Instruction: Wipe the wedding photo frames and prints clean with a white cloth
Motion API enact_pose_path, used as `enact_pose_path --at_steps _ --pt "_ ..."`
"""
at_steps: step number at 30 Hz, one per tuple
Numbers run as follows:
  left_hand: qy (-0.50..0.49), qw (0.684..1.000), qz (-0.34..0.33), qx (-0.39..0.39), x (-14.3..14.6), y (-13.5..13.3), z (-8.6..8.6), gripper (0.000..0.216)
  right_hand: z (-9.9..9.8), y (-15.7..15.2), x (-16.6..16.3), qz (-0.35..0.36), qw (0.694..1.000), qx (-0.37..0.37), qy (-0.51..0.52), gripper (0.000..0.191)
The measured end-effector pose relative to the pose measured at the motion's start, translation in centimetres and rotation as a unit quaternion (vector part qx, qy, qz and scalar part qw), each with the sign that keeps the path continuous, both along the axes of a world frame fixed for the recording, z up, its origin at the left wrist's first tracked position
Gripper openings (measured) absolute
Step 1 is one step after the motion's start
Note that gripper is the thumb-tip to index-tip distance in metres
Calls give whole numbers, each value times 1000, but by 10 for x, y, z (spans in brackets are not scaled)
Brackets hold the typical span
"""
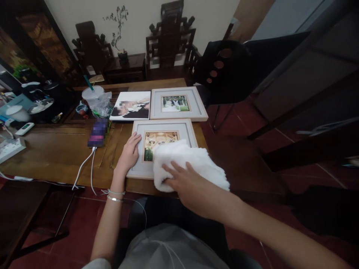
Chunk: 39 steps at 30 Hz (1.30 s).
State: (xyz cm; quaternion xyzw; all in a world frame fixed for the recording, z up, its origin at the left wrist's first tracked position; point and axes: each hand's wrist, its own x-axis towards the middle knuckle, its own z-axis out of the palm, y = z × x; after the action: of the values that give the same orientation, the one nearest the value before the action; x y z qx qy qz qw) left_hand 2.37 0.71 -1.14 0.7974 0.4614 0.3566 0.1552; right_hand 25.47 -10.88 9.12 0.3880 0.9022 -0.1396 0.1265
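Note:
A light wooden picture frame [168,127] with a grey mat lies flat at the near edge of the wooden table [53,153]. My left hand [129,152] rests open and flat on the frame's left side. A fluffy white cloth [193,160] covers the frame's right part. My right hand [187,185] presses on the cloth's near edge with fingers spread. Two more pictures lie behind: an unframed photo print [131,105] and a second framed photo [177,104].
A phone [97,132] on a white cable lies left of the frame. A plastic cup with a straw [92,95] stands behind it. A power strip [10,148] and kettle [37,100] sit far left. Dark carved chairs [168,35] stand beyond the table.

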Motion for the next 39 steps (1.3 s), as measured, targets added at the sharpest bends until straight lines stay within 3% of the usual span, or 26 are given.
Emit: enact_pose_path --at_steps 8,15,19,24,29,39 --pt "7 1000 7 -23 -1 0 6 45 -20 21 -47 5 995 56 83 43" --pt "4 1000 6 -10 -1 -1 4 40 -7 23 6 -9 997 72 35 31" --pt "2 1000 2 2 0 0 2 43 4 27 28 22 996 18 85 33" --pt "2 1000 8 -7 0 0 4 44 -7 30 -6 96 983 14 155 41" --pt "-4 1000 11 -24 0 -1 7 42 -20 33 -33 78 982 42 164 38" --pt "0 1000 10 5 0 0 1 41 10 22 38 -24 997 -8 77 34"
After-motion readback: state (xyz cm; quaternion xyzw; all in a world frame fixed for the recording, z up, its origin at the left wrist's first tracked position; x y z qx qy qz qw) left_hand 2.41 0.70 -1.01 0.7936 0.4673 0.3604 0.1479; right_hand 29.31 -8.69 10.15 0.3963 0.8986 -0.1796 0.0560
